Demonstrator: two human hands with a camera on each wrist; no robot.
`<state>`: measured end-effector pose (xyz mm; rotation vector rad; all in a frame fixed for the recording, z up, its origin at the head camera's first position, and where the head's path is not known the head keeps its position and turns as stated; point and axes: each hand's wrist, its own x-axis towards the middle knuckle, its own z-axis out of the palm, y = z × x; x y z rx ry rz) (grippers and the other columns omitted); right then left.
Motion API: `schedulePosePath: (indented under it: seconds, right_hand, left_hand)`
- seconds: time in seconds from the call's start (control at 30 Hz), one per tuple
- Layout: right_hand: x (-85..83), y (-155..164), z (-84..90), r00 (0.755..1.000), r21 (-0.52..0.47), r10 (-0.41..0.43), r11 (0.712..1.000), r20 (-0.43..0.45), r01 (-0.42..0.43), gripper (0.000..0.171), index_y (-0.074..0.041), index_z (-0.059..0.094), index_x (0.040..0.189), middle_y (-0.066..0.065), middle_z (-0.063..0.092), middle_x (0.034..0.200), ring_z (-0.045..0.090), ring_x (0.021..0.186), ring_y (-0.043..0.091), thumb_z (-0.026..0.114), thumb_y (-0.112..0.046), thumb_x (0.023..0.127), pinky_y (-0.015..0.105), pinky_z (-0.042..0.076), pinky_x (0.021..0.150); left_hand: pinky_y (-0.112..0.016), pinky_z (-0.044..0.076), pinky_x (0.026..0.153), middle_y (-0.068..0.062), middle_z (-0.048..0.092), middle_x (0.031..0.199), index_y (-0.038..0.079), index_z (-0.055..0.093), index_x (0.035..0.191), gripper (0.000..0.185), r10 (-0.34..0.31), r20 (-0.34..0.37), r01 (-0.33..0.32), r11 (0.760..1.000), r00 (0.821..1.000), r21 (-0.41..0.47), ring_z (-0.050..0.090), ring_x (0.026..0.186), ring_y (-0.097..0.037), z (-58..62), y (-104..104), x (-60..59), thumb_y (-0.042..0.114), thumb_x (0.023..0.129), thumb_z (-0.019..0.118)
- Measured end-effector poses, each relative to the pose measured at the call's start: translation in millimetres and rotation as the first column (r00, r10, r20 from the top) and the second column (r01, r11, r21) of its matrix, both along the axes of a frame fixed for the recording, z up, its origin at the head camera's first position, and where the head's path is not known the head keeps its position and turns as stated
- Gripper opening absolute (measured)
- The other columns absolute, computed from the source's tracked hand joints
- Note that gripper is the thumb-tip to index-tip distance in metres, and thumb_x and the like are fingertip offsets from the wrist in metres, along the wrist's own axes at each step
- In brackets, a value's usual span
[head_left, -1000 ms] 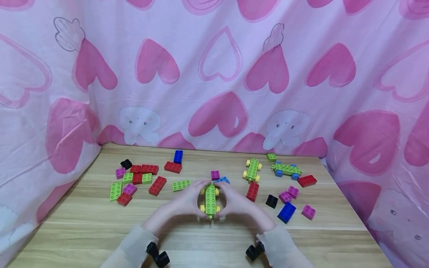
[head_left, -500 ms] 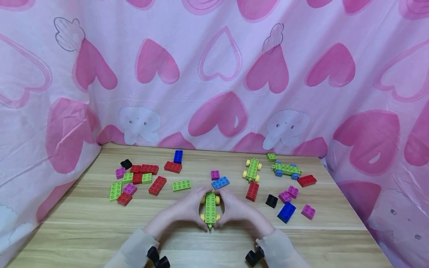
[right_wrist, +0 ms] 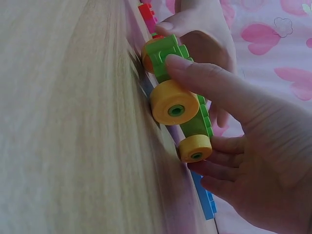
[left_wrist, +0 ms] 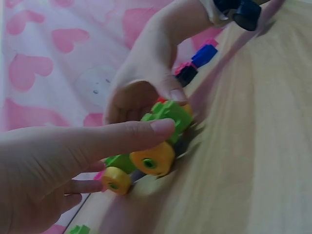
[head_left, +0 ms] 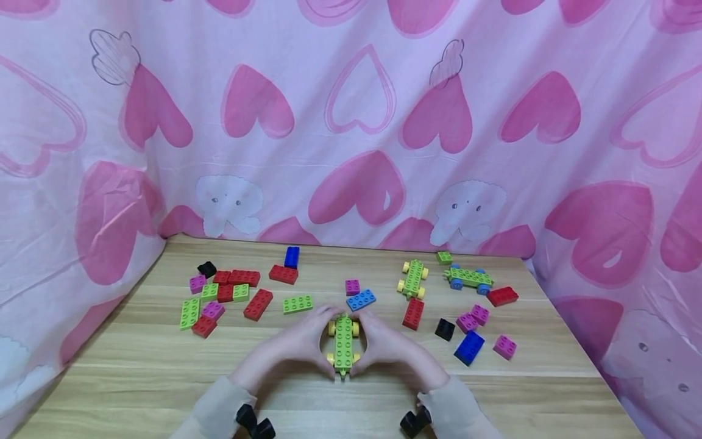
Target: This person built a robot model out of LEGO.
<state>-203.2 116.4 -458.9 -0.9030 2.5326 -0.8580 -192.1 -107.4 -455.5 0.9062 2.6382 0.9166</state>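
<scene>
Two hands are in view, left (head_left: 296,344) and right (head_left: 390,344), together with three wheeled cars (head_left: 343,342) (head_left: 412,277) (head_left: 468,278), each green on top; two have yellow wheels and one has blue wheels. Loose bricks on the table (head_left: 164,378) count as follows: red bricks (head_left: 258,303), about eight, as some abut and are hard to separate; pink bricks (head_left: 504,347), six; green bricks (head_left: 297,303), five; blue bricks (head_left: 468,347), three; black bricks (head_left: 444,329), two.

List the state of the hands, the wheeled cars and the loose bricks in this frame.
Green car with yellow wheels: on the table, held from both sides.
Left hand: fingers curled round the car.
Right hand: fingers curled round the car.
Second yellow-wheeled car: standing free.
Blue-wheeled car: standing free.
Light blue brick: loose, studs up.
</scene>
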Motion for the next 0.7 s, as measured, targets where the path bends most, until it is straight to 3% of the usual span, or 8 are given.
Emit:
schedulePosePath:
  seconds: [0.27,0.7]
  right_hand:
    - [2.7,-1.3,1.7,1.000,0.012,-0.012,1.000,-0.013,0.012,0.103,0.000,0.041,0.140,0.013,0.049,0.138,0.049,0.129,0.027,0.093,-0.035,0.059,0.044,0.039,0.112]
    - [6.0,-2.4,4.7,1.000,0.014,0.013,1.000,-0.028,-0.012,0.105,-0.001,0.039,0.142,0.013,0.047,0.139,0.048,0.130,0.026,0.093,-0.038,0.060,0.043,0.038,0.113]
  left_hand:
    - [-0.048,0.040,0.111,-0.008,0.052,0.139,0.006,0.047,0.141,0.103,-0.022,-0.021,0.022,1.000,1.000,-0.007,0.049,0.130,-0.027,2.2,-5.6,-2.2,0.044,0.057,0.092]
    - [-0.047,0.040,0.110,-0.015,0.053,0.141,0.000,0.045,0.141,0.102,-0.004,0.013,0.005,0.998,1.000,-0.058,0.049,0.131,-0.030,1.9,-6.5,-1.8,0.045,0.062,0.090]
